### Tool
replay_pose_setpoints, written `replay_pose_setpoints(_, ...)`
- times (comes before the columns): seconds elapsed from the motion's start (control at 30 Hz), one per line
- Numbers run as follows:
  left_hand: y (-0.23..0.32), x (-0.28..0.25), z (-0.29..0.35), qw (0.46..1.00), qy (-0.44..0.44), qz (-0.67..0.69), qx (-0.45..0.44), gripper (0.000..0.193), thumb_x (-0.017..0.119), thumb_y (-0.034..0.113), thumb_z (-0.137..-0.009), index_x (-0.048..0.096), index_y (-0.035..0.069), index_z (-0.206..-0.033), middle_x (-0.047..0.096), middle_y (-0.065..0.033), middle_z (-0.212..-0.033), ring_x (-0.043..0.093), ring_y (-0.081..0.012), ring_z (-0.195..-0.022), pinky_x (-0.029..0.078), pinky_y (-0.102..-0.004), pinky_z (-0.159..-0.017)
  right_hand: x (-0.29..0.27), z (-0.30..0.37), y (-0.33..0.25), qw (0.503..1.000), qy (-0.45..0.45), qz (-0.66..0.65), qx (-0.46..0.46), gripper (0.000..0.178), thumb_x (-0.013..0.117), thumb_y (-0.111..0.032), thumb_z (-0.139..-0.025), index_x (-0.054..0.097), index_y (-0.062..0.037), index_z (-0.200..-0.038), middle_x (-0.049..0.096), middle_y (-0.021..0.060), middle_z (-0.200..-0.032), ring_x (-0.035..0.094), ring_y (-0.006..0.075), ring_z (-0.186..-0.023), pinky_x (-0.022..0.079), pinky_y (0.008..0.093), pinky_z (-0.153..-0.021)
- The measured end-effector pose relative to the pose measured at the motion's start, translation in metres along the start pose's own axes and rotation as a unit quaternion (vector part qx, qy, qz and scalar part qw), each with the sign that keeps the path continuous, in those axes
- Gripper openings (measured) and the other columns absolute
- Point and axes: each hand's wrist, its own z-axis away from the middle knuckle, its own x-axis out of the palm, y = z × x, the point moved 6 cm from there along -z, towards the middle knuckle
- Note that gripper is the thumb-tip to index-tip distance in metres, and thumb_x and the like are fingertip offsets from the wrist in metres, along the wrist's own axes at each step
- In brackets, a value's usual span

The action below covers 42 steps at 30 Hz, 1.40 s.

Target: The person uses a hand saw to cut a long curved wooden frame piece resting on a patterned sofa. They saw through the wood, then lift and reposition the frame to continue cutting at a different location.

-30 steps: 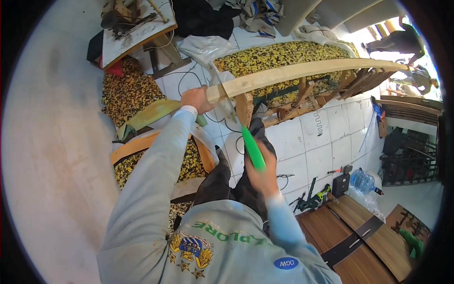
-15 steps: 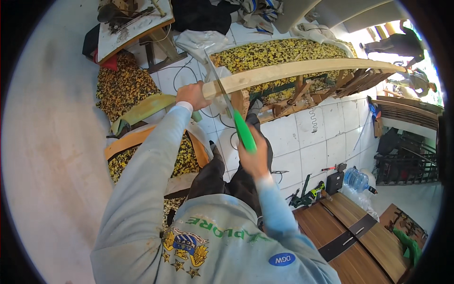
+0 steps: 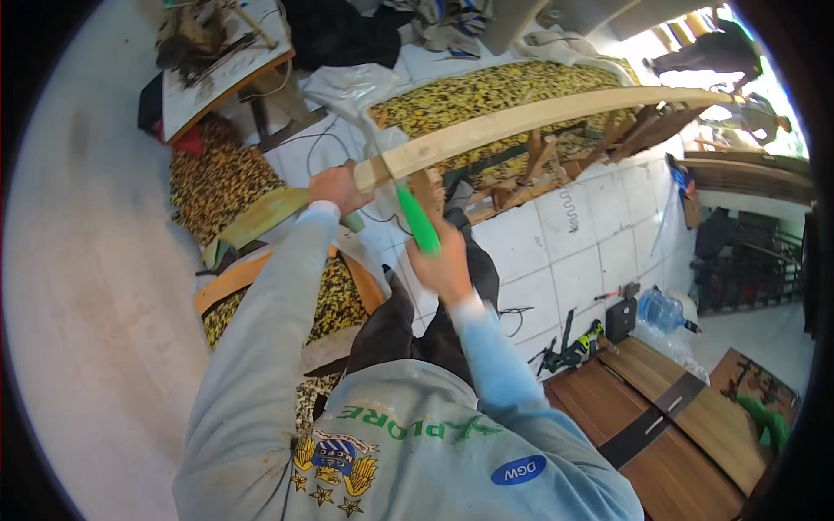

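Note:
A long pale wooden plank (image 3: 512, 120) runs from just ahead of me to the far right, lying over a rough wooden frame (image 3: 504, 200). My left hand (image 3: 337, 189) is closed around its near left end. My right hand (image 3: 443, 267) grips the green handle of a handsaw (image 3: 419, 219). The saw's thin blade crosses the plank close to my left hand, its far part blurred. How deep the blade sits in the wood, I cannot tell.
Speckled yellow-and-black foam (image 3: 486, 91) lies behind the plank. A cluttered white-topped table (image 3: 221, 87) stands at the far left. At right are wood-grain panels (image 3: 669, 382), a green-and-black power tool (image 3: 580, 347) and a large blue water bottle (image 3: 660, 311). People are at the far right.
The saw handle and my right hand have moved forward and left, bringing the handle close to the plank's edge. My left hand still holds the plank end. The whole view has shifted slightly.

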Motion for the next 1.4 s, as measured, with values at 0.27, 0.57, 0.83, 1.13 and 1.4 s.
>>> replay_pose_setpoints(0.27,0.001,-0.007,0.004,1.0,-0.002,0.006,-0.025,0.061,0.085,0.046,-0.076,0.069,0.01,-0.123,0.081,-0.0161,-0.109,0.078,-0.0364,-0.102,0.062,-0.0486,-0.092,-0.064,0.132,-0.02,0.999,-0.017,0.024,0.038,0.058,0.072,0.0,-0.081,0.066,-0.0039,-0.139,0.078,0.0226,-0.112,0.076,0.0453,-0.102,0.059,0.0431,-0.09)
replay_pose_setpoints(0.57,-0.004,0.003,0.008,1.0,-0.002,0.014,-0.005,0.06,0.083,0.049,-0.077,0.068,0.008,-0.119,0.08,-0.0188,-0.109,0.078,-0.0376,-0.104,0.06,-0.0516,-0.092,-0.034,0.082,-0.01,0.999,-0.018,-0.014,0.027,0.053,0.071,-0.004,-0.086,0.067,-0.0047,-0.139,0.076,0.0262,-0.116,0.076,0.0446,-0.104,0.06,0.045,-0.091)
replay_pose_setpoints(0.83,0.011,0.007,0.014,1.0,-0.009,-0.001,-0.009,0.061,0.083,0.046,-0.078,0.07,0.011,-0.125,0.081,-0.0157,-0.11,0.079,-0.0349,-0.102,0.062,-0.0486,-0.091,-0.01,0.041,0.025,0.999,0.019,-0.028,0.002,0.048,0.072,-0.007,-0.084,0.069,-0.0009,-0.132,0.076,0.0271,-0.105,0.075,0.0465,-0.099,0.059,0.0469,-0.086)
replay_pose_setpoints(1.13,-0.009,0.007,0.009,1.0,-0.006,0.023,-0.011,0.06,0.083,0.049,-0.075,0.069,0.012,-0.12,0.081,-0.0168,-0.108,0.078,-0.037,-0.102,0.061,-0.0504,-0.092,-0.072,0.153,-0.007,0.998,-0.041,-0.026,0.048,0.064,0.059,0.01,-0.08,0.065,-0.0006,-0.143,0.075,0.0214,-0.134,0.073,0.0338,-0.127,0.054,0.0382,-0.109)
replay_pose_setpoints(1.4,0.02,-0.003,0.007,1.0,-0.013,0.006,-0.007,0.059,0.083,0.048,-0.076,0.069,0.012,-0.12,0.081,-0.0159,-0.107,0.078,-0.0367,-0.103,0.06,-0.0504,-0.092,0.018,-0.027,0.027,0.999,0.016,-0.047,0.023,0.047,0.073,-0.006,-0.085,0.068,-0.0002,-0.131,0.076,0.0243,-0.109,0.075,0.0462,-0.102,0.059,0.047,-0.087)
